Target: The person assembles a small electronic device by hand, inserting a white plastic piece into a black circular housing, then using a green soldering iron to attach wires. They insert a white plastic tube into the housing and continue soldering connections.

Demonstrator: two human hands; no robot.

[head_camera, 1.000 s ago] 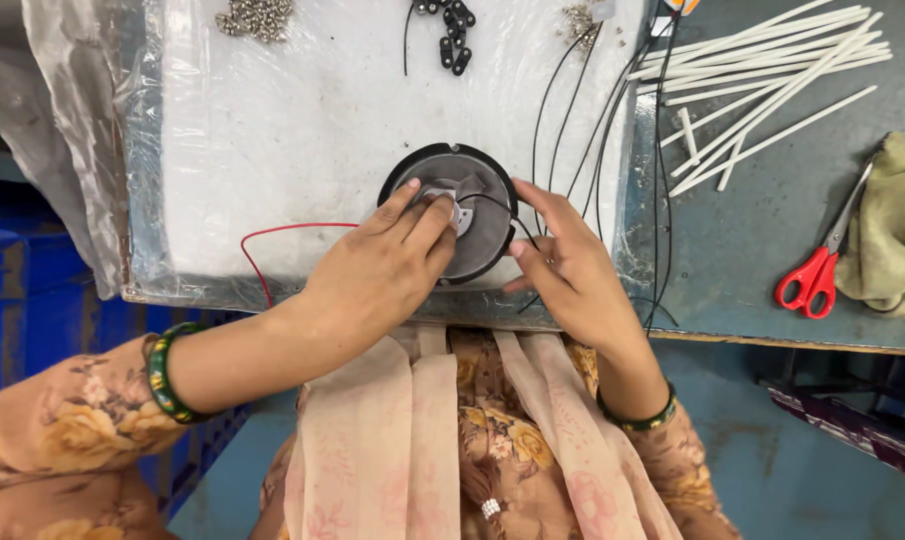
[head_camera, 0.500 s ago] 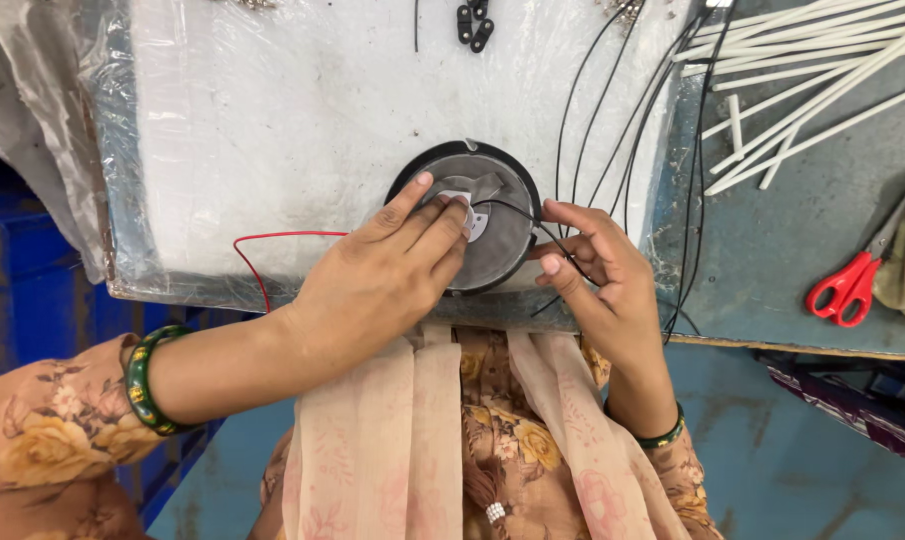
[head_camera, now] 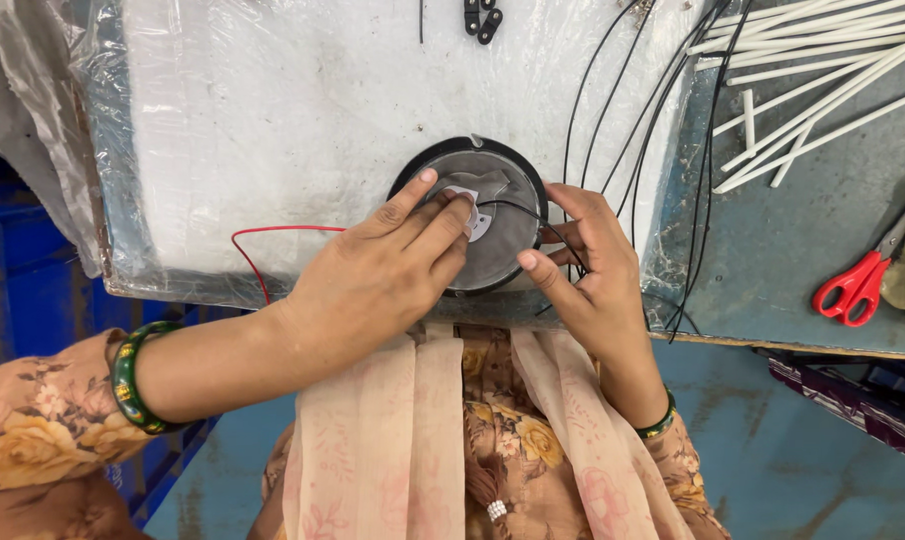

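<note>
right hand shifted rightward, pinching black wire | left hand presses round disc | scissors well apart

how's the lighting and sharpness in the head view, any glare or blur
Head view: even, soft light, faint shadows under the left hand and right hand; mild glare on the clear plastic sheet; the round black-rimmed grey disc is sharp; red-handled scissors cut by the frame edge.

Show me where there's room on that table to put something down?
The white plastic-covered pad is bare between its left edge and the round black disc, above the red wire. It's crowded around the disc, where the left hand and right hand work, and rightward among black wires, white sticks and red scissors.
</note>
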